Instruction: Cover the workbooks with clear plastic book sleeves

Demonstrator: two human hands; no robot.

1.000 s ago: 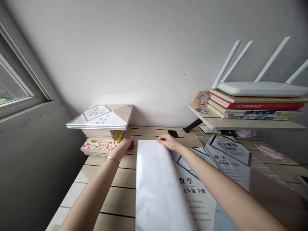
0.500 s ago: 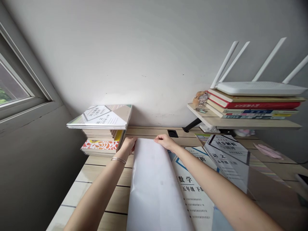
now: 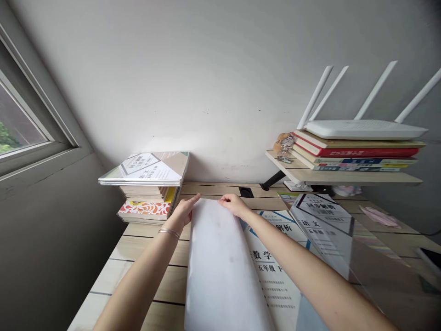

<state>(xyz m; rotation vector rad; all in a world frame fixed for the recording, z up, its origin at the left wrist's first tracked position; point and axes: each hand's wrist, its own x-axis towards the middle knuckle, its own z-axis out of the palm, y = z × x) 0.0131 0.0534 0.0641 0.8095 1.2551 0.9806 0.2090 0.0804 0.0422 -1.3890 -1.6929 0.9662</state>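
A long folded sheet of white paper lies lengthwise before me, its far edge between my hands. At the far left corner is my left hand, fingers curled against the side edge and thumb stretched along the corner; its fingertips are partly hidden. My right hand pinches the far right corner between thumb and fingers. Beneath the paper's right side and my right forearm is a white workbook with blue trim, partly covered.
Stacked books stand at the left by the wall. A second, grey-white workbook lies to the right. A raised shelf holds books and a white router. A socket sits in the desk, and a dark device lies far right.
My left thumb has straightened and lifted at the corner, while the right hand keeps its pinch. The paper's surface looks slightly more rounded. The view has shifted a little.
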